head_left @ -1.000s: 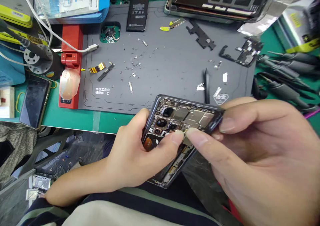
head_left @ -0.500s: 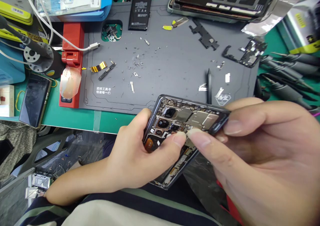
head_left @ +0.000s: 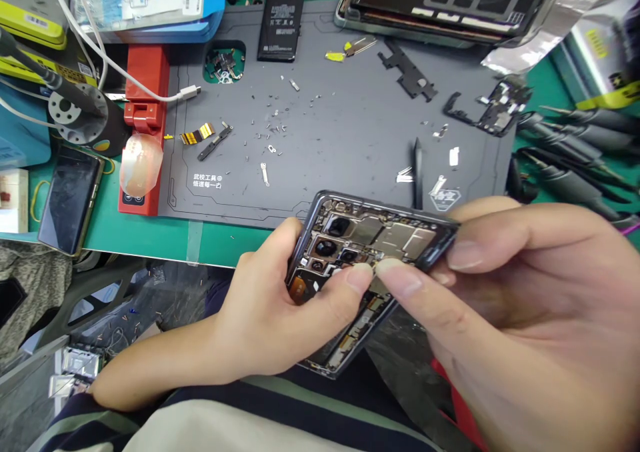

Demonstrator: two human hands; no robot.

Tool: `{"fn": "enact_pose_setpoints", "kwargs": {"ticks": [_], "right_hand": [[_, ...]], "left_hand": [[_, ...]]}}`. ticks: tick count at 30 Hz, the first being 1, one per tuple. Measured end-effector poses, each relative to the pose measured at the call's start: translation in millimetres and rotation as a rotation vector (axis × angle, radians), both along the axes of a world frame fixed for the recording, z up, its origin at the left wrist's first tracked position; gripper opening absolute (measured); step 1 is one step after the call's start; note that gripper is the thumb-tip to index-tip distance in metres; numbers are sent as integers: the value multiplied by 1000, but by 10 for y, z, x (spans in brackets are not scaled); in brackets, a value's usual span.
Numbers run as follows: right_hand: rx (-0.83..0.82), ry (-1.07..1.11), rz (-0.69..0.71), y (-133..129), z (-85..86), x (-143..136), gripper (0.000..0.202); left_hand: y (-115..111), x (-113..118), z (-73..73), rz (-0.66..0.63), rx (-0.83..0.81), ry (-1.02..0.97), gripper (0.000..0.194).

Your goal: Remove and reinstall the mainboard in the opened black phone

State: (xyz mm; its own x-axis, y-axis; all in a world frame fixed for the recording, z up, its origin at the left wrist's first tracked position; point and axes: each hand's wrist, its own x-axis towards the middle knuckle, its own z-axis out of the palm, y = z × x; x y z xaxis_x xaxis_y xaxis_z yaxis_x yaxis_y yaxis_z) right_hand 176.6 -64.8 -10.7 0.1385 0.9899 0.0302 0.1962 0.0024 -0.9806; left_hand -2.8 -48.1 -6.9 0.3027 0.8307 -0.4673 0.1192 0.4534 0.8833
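An opened phone (head_left: 390, 235) with bare boards and camera modules is tilted above the front edge of the grey mat (head_left: 350, 119). Wrapped round its left side is my left hand (head_left: 295, 299), the thumb pressing on the inner parts below the cameras. My right hand (head_left: 490, 292) grips the right corner between its fingers, and its thumb tip rests on the board beside the left thumb tip. Whatever lies under the two thumb tips is hidden. A black pointed tool (head_left: 418, 172) lies on the mat just behind the phone.
Tiny screws (head_left: 275, 129) and flex parts (head_left: 197, 134) lie on the mat. Farther back are a battery (head_left: 280, 25), black brackets (head_left: 407, 69) and a large opened device (head_left: 450, 5). A red holder (head_left: 145, 92) stands left; screwdrivers (head_left: 575, 139) lie right.
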Motion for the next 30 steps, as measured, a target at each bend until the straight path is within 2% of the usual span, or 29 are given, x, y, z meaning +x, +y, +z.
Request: {"fn": "enact_pose_setpoints", "kwargs": {"ticks": [13, 20, 30], "right_hand": [[-31, -1, -18, -7, 4, -8, 31], [53, -34, 23, 25, -19, 19, 35], [38, -62, 2, -5, 13, -22, 34]], "left_hand": [[12, -3, -8, -4, -15, 12, 22], [6, 1, -10, -9, -24, -3, 23], [-7, 12, 1, -8, -9, 10, 23]]}}
